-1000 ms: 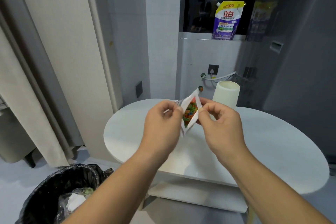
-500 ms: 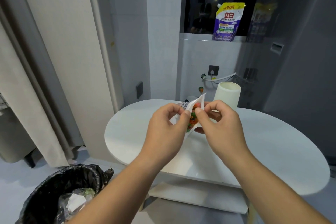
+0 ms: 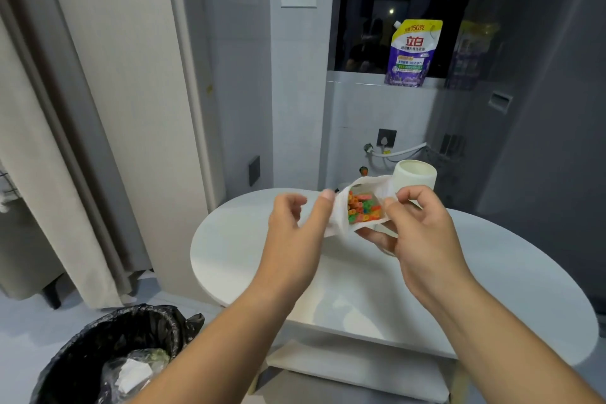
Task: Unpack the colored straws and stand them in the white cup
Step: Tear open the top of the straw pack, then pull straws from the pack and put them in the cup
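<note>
Over table (image 3: 246, 256): bag (image 3: 339, 223), mouth facing camera, wider than before.
Left hand (image 3: 300, 226): thumb on left lip, fingers now loosened; grip unclear.
Straws (image 3: 362, 210): inside bag, ends toward camera, length running away.
Right hand (image 3: 423, 233): pinches right lip.
Cup (image 3: 414, 175): just behind.

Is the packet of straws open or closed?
Open: the packet gapes toward the camera and colored straws show inside; the right hand holds it.

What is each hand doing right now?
Left hand: thumb on the straw packet; grip cannot be told.
Right hand: fingers pinch the straw packet.
</note>
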{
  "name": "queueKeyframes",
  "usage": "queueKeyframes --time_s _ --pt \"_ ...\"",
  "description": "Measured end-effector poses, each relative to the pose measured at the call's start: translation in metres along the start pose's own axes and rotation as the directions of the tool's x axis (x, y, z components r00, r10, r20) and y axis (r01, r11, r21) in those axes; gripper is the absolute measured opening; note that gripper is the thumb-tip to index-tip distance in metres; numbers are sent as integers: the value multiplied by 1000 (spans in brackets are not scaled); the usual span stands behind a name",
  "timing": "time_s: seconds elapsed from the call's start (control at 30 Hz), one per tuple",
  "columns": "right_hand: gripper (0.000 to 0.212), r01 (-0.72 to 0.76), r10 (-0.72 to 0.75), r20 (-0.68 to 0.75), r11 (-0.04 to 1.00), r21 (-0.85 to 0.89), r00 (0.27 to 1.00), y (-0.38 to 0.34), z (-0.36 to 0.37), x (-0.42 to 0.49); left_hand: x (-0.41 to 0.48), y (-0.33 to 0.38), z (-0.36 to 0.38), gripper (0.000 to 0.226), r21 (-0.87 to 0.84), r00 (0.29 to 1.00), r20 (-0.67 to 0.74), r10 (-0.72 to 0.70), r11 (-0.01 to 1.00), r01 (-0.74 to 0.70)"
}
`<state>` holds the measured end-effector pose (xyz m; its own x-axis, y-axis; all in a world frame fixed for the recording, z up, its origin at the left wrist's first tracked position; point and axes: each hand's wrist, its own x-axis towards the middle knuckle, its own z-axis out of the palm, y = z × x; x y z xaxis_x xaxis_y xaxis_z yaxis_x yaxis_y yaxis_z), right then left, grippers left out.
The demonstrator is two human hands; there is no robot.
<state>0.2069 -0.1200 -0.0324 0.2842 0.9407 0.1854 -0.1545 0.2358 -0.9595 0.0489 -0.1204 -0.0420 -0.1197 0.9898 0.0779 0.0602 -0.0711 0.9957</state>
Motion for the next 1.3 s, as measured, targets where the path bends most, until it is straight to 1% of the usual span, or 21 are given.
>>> queueKeyframes --time_s 0.03,0.1,0.13,0.17,0.2,0.23,0.3,0.37,0.47,0.53,0.63,0.67,0.77,0.87,0.9,0.97,1.03,1.1,1.17,1.23,1.3 --pt "15 -14 14 4 999 47 1000 -2 -1 1 1 0 0 55 -36 989 16 -148 988 148" --pt "13 -35 33 19 989 144 999 -5 -1 2 5 -4 0 59 -135 914 99 -394 904 404" --pt "11 -50 44 33 979 196 998 -6 -2 2 8 -8 1 66 -217 865 163 -474 838 500" --pt "10 -67 56 50 967 245 997 -7 -2 2 10 -11 3 76 -311 816 253 -520 754 578" --pt "8 -85 68 68 953 290 995 -7 -2 2 12 -14 5 86 -407 775 355 -523 660 632" --pt "8 -109 83 93 936 335 992 -6 -2 2 15 -17 7 93 -493 755 442 -485 572 655" --pt "10 -164 110 152 896 413 982 -5 -1 2 21 -18 10 97 -627 776 522 -354 458 630" --pt "10 -217 132 212 865 453 968 0 -3 3 25 -15 13 91 -729 827 511 -234 392 562" --pt "6 -289 168 280 831 476 945 8 -10 6 31 -14 18 81 -821 885 442 -143 333 464" --pt "16 -323 201 290 819 474 936 12 -16 8 36 -19 23 71 -840 909 399 -120 350 415" --pt "26 -361 256 275 809 464 927 17 -23 11 41 -23 29 41 -835 934 347 -87 425 350" --pt "26 -373 271 275 811 450 922 17 -26 12 41 -23 31 35 -829 941 329 -82 453 329" --pt "34 -388 291 281 829 404 914 14 -29 12 44 -19 36 33 -800 954 287 -82 527 286" --pt "44 -381 326 199 831 406 924 9 -24 12 47 -15 39 25 -782 974 216 -63 587 211" --pt "46 -378 340 164 828 413 926 9 -22 13 48 -13 40 31 -782 983 177 -55 599 174" --pt "48 -377 375 95 816 437 922 10 -16 15 51 -12 42 52 -774 990 124 -60 619 134" --pt "48 -400 428 48 790 465 902 11 -8 18 54 -11 41 59 -765 995 91 -29 638 89" --pt "47 -428 491 15 742 516 871 13 -3 23 59 -12 43 57 -741 998 55 32 672 19" --pt "47 -458 552 11 679 573 833 17 1 28 61 -10 44 48 -692 993 15 117 718 -74" --pt "49 -483 578 52 626 612 814 22 3 32 62 -8 47 45 -643 980 18 200 752 -142" --pt "50 -495 583 86 591 637 808 27 5 35 61 -5 50 49 -611 969 25 246 771 -180"
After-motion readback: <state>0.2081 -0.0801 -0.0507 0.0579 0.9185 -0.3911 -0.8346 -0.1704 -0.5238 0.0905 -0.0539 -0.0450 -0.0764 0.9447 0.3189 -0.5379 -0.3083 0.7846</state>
